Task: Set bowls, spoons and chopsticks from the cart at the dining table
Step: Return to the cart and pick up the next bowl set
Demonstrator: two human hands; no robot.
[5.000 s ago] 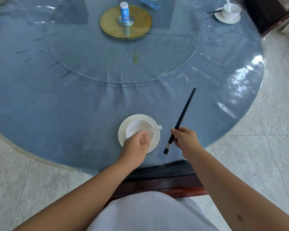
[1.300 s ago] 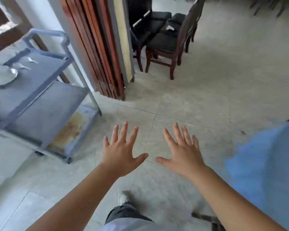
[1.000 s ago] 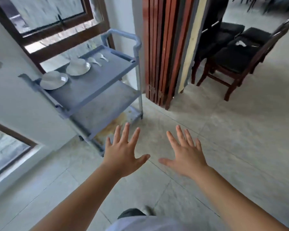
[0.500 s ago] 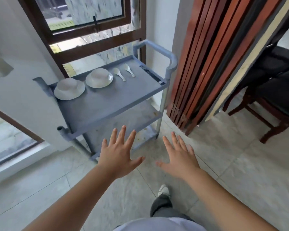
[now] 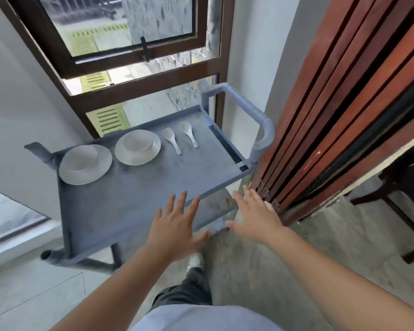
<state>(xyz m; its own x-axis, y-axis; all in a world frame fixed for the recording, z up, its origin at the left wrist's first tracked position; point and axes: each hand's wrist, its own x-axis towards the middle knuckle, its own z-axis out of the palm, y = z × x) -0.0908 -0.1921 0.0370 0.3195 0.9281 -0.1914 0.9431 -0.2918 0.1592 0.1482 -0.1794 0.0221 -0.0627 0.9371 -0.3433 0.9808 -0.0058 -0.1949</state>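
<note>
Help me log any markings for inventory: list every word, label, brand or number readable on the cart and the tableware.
None can be read.
Chopsticks: pale bands at the near ends, too small to tell if they are text.
Bowls, spoons, cart: no marking visible.

Grey-blue cart [image 5: 134, 199] with rusty stains on lower shelf. White bowls [image 5: 137, 142] on white saucers [image 5: 85, 164]; white spoons [image 5: 172, 140]. Black chopsticks [image 5: 225, 146] with silver-banded ends, far right. Dark brown window frame [image 5: 139, 90]; red-brown and black folding door [image 5: 344, 103]. Pale grey marbled floor tiles [image 5: 344, 237].
</note>
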